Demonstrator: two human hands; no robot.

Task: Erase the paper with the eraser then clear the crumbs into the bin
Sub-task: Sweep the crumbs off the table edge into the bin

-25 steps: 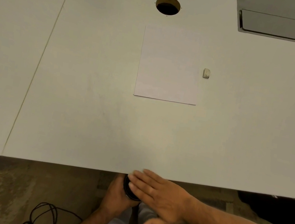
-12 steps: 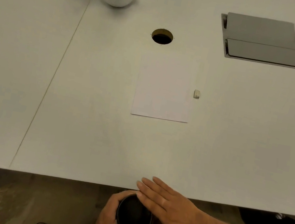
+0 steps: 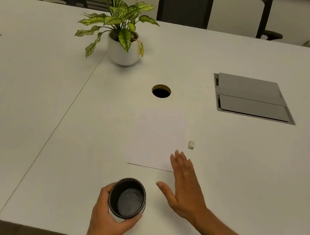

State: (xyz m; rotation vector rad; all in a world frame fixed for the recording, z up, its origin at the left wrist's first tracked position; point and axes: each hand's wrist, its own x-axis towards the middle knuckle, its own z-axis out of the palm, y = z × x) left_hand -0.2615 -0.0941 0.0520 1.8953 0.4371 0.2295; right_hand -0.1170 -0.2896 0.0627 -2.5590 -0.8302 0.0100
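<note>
A white table (image 3: 26, 115) is carrying a potted plant (image 3: 123, 35), a paper (image 3: 156, 138), and beside it a small eraser (image 3: 191, 145). The left hand (image 3: 109, 221) is gripping a black bin (image 3: 128, 198); the right hand (image 3: 185, 187) is hovering flat, fingers spread, empty.

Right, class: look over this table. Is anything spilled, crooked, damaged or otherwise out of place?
Nothing stands out. The paper lies flat and square on the table, the eraser sits just to its right, and the left hand holds the small black bin. No crumbs are visible on the sheet.
</note>
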